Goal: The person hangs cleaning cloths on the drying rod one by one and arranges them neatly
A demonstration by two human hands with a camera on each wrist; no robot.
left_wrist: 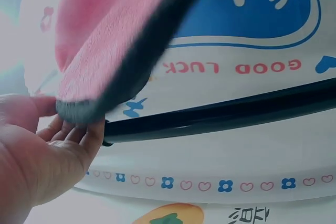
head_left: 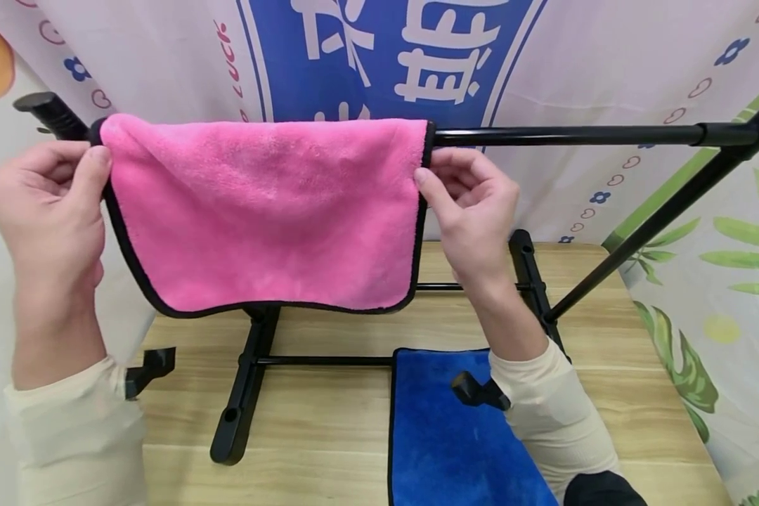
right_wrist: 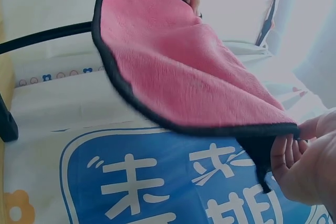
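Observation:
A pink plush towel [head_left: 266, 218] with black edging hangs at the top bar [head_left: 563, 135] of a black rack. No edging shows along its upper side, where it overlaps the bar in the head view. My left hand [head_left: 50, 204] pinches the towel's left edge near the upper corner, thumb in front. On the opposite edge, my right hand [head_left: 474, 204] pinches the black border a little below the bar. The left wrist view shows the left fingers [left_wrist: 92, 137] behind the towel's corner. In the right wrist view, the pink cloth [right_wrist: 178, 87] stretches between both hands.
A blue towel [head_left: 443, 429] with dark edging lies on the wooden tabletop [head_left: 329, 414] below. The rack's feet [head_left: 240, 400] and lower crossbar [head_left: 329, 360] stand there too. A slanted black post [head_left: 645, 232] rises at right. Behind hangs a printed curtain [head_left: 556, 63].

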